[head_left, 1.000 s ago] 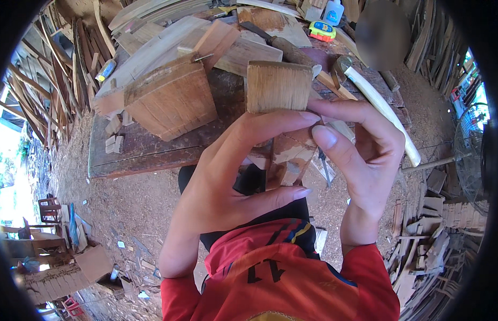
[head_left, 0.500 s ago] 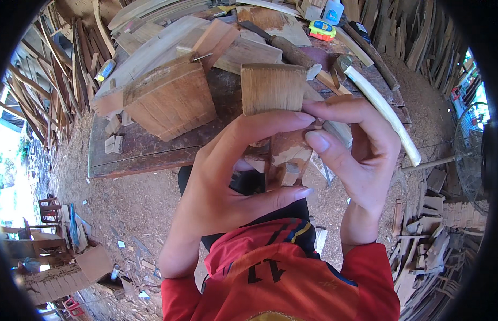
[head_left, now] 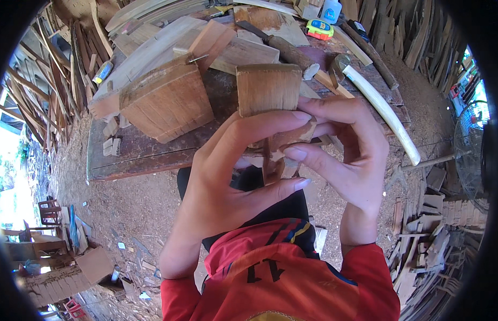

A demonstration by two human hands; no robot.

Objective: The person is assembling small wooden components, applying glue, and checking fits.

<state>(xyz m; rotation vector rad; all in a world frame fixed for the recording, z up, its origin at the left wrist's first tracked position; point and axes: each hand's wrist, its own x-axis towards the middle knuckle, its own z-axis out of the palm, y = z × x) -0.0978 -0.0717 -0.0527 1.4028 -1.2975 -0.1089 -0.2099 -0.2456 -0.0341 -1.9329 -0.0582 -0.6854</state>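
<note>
Both hands are raised in front of my chest, closed around a brown wooden block (head_left: pixel 268 88) whose squared end stands up above the fingers. My left hand (head_left: pixel 214 166) grips it from the left, index finger across its front and thumb stretched lower down. From the right, my right hand (head_left: pixel 353 147) pinches a smaller light-brown wood piece (head_left: pixel 298 134) between thumb and fingers, close against the block. A narrow dark-brown wooden part hangs below, between the two thumbs. How these parts join is hidden by the fingers.
Beyond my hands, a worn wooden table (head_left: pixel 152 160) carries a large tapered wooden block (head_left: pixel 168 101), planks, a chisel (head_left: pixel 291 53), a hammer (head_left: pixel 374 101) with a pale handle, a tape measure (head_left: pixel 319 29) and a glue bottle (head_left: pixel 331 10). Wood scraps pile up at right.
The right hand has shifted slightly left and down with the small wood piece, which is now turned differently against the block. The left hand has barely moved.
</note>
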